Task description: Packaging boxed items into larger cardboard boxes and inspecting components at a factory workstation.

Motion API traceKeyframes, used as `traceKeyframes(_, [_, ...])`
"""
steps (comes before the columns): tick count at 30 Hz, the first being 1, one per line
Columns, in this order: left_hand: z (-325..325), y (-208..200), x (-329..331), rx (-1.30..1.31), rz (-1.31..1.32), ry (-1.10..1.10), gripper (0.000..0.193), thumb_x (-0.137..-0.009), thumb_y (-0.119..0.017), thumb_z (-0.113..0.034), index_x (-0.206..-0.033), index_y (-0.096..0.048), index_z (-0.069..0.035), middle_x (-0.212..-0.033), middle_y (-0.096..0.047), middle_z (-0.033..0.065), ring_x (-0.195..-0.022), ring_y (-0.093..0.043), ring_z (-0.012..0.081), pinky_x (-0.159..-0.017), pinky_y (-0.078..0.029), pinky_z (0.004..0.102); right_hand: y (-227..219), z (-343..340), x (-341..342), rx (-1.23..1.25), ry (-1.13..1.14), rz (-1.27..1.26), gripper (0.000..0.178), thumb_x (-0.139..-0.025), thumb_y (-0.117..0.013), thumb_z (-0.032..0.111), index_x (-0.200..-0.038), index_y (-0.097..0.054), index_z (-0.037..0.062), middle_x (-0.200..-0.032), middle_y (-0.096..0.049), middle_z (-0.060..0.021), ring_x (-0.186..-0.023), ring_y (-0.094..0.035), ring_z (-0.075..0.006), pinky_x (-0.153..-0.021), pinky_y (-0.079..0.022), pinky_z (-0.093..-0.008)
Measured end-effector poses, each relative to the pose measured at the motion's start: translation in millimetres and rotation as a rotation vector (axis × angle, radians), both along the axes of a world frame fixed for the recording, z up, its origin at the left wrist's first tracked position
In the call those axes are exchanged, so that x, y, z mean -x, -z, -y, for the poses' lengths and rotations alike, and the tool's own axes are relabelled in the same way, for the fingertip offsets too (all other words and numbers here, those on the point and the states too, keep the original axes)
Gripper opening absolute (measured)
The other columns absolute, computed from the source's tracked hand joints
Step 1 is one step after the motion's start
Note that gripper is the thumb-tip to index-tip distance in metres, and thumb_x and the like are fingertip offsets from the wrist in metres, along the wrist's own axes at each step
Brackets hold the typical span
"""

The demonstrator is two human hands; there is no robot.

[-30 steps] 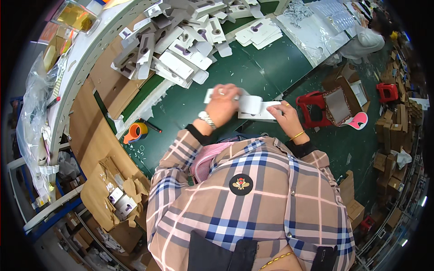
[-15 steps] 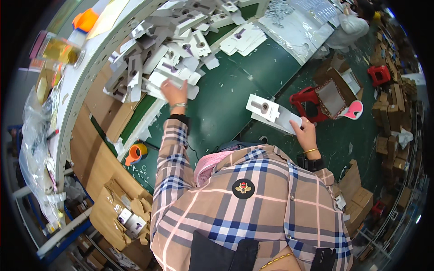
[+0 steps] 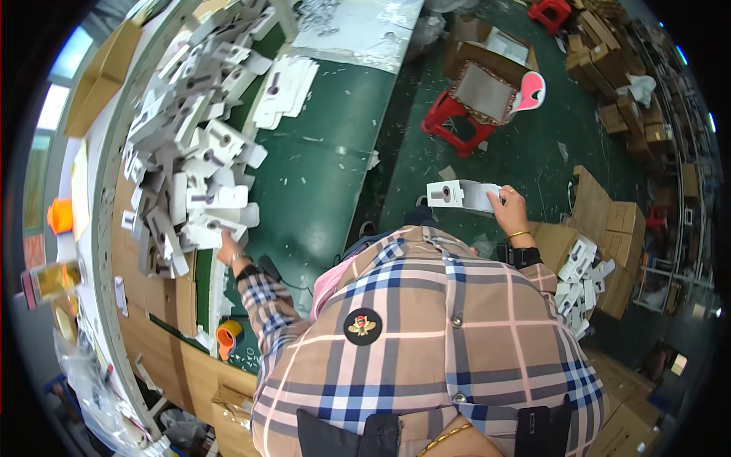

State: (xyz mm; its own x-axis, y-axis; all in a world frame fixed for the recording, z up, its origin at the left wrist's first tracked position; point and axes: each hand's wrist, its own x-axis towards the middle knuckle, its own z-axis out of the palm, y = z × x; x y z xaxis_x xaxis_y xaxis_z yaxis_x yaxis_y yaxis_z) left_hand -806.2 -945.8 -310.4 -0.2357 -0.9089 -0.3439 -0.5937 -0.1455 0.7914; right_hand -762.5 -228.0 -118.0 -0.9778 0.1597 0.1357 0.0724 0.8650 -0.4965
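Note:
My right hand [image 3: 509, 209] grips the flap end of a white carton [image 3: 445, 194] with a dark round product picture, held out over the floor. The thumb and fingers pinch its long pale flap. On the left, my left hand [image 3: 230, 247] is at the near edge of a heap of similar cartons [image 3: 217, 148]. Its fingers are closed at the end of a white carton [image 3: 205, 232] there; the fingertips are partly hidden. A neat stack of flat white cartons [image 3: 283, 95] lies on the green table [image 3: 312, 175], beyond the heap.
An orange tape dispenser [image 3: 227, 339] sits beside my left forearm. To my right, an open cardboard box [image 3: 575, 206] holds more white cartons [image 3: 580, 270]. A red stool [image 3: 445, 126] stands past the table edge. A white perforated rail [image 3: 114, 167] runs along the left.
My view has turned to the right, with the table and heap shifting left. My right hand still holds its carton, now closer to the cardboard box. My left hand stays at the heap's edge.

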Motion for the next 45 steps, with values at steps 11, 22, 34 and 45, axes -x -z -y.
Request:
traceKeyframes(11, [-274.9, -185.3, 61.3, -0.735, -0.918, 0.717, 0.065, -0.094, -0.062, -0.031, -0.14, -0.043, 0.01, -0.136, -0.057, 0.0206, -0.128, -0.057, 0.0392, -0.116, -0.042, 0.0527, 2.7, -104.9, 82.9, 0.142, -0.14, 0.123, 0.033, -0.089, -0.073, 0.02, -0.073, -0.059, -0.0054, -0.078, -0.057, -0.0196, -0.071, -0.058, -0.0401, -0.063, -0.045, -0.0426])
traceKeyframes(22, [-446.4, -221.1, 124.4, -0.304, -0.439, 1.087, 0.068, -0.085, -0.076, -0.029, -0.137, -0.049, 0.005, -0.124, -0.064, 0.0137, -0.112, -0.064, 0.0244, -0.098, -0.053, 0.0363, -2.3, -145.0, 201.5, 0.489, -0.424, 0.104, 0.019, -0.091, -0.071, 0.014, -0.095, -0.067, -0.0046, -0.084, -0.063, -0.0156, -0.074, -0.061, -0.0299, -0.068, -0.048, -0.0349])
traceKeyframes(34, [-392.3, -215.4, 246.0, 0.056, -0.402, 0.705, 0.072, -0.072, -0.093, -0.021, -0.128, -0.052, 0.001, -0.118, -0.066, 0.0142, -0.099, -0.067, 0.0188, -0.081, -0.057, 0.0306, -21.2, -125.8, 361.1, 0.622, -0.461, 0.224, 0.021, -0.099, -0.066, 0.012, -0.117, -0.063, 0.003, -0.096, -0.066, -0.0007, -0.076, -0.059, -0.0061, -0.058, -0.05, -0.0229])
traceKeyframes(45, [-342.6, -218.6, 299.8, 0.165, -0.388, 0.574, 0.076, -0.07, -0.095, -0.024, -0.124, -0.051, 0.004, -0.113, -0.068, 0.0156, -0.099, -0.069, 0.0199, -0.086, -0.056, 0.0328, -23.9, -15.2, 536.5, 0.744, -0.657, 0.365, 0.028, -0.097, -0.063, 0.005, -0.122, -0.05, 0.0049, -0.103, -0.064, -0.006, -0.08, -0.063, -0.0117, -0.06, -0.055, -0.0254])
